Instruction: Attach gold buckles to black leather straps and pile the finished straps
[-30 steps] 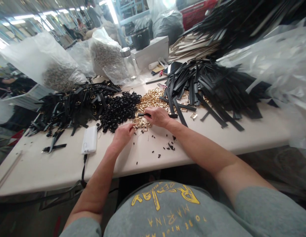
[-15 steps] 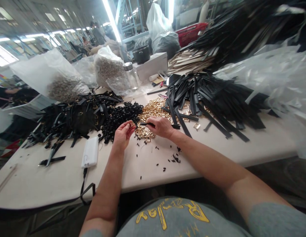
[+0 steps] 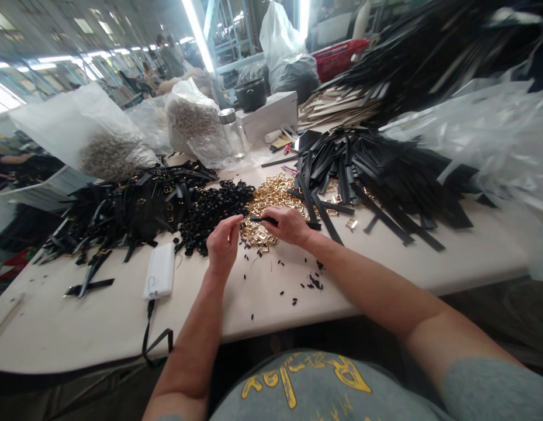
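My right hand (image 3: 287,225) is closed around a black strap (image 3: 265,220), whose end points left toward the other hand. Fingers pinched, my left hand (image 3: 224,241) holds a small gold buckle, mostly hidden by the fingertips, close to the strap's end. Beneath and behind both hands spreads a heap of gold buckles (image 3: 275,190). Small black loops (image 3: 214,213) are piled left of it. To the right lies a large bundle of black straps (image 3: 363,164). Finished-looking straps with buckles (image 3: 135,204) form a pile at the left.
A white power bank (image 3: 159,270) with a black cable lies on the table (image 3: 135,327). Tiny black bits (image 3: 314,282) are scattered near the front edge. Behind stand a glass jar (image 3: 234,134), a white box (image 3: 271,117) and filled plastic bags (image 3: 194,120).
My left hand has turned and moved slightly right, bringing the buckle up to the strap's end. My right hand has stayed nearly in place with the strap.
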Available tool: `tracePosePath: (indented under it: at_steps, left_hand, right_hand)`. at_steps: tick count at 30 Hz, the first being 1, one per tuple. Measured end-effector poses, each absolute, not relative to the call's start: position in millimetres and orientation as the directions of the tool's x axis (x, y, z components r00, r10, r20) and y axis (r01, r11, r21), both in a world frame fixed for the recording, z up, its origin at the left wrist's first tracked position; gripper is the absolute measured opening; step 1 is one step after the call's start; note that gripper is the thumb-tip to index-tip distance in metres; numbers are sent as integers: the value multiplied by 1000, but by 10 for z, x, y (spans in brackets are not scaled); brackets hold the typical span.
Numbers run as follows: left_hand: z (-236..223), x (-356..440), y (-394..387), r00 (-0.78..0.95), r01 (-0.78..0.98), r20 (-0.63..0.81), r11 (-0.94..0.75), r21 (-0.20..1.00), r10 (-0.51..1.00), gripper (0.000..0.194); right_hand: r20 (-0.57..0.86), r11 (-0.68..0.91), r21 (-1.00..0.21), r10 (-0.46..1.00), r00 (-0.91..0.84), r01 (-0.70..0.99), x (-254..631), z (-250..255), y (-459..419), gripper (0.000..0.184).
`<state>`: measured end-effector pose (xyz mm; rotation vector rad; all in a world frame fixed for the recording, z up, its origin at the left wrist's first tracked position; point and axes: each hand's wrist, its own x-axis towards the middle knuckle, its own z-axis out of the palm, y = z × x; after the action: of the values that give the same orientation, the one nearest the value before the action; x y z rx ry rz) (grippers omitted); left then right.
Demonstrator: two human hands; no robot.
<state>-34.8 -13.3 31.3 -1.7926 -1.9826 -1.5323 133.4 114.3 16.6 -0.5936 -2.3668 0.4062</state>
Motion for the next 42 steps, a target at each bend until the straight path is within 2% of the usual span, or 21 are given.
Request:
tracePosePath:
  at_steps: [12,16,21,24,28,33,36,42]
  left_hand:
    - [337,-329,-127,-251,803,622,-199,562,742,21]
    - [283,-345,-115,-323,751,570,-161,640,756,20]
    - [226,-376,-46,-549,410,357,-129,903,756,26]
    - [251,-375,-20,-623,269,253,-100,958,740,28]
    - [268,-364,5,-661,131,148,-82,988,735,31]
    - [203,-387,73,-604,-225,-69,-87,970,794,44]
    - [177,-408,100,-568,-348,-164,-54,936,806,34]
    - [230,-396,88,-508,-493,-264,-25,870,820,18]
  right_hand:
    - [537,892,-401,414,-735,210,1293,193,1010,14]
    - [510,897,-390,398,-762,208,1298,189,1011,14]
    - [494,888,-399,417,-763,226,1298,173,1029,14]
    - [497,886,-408,416,-761,218,1293,173,1026,16]
    - [503,895,-399,396,-768,201,1291,190,1005,14]
    - [524,903,-384,384,-760,192,1285,199,984,11]
    - [529,902,-383,390,-753,198,1281,195,981,10]
    - [532,902,-383,391,-751,198,1286,202,969,11]
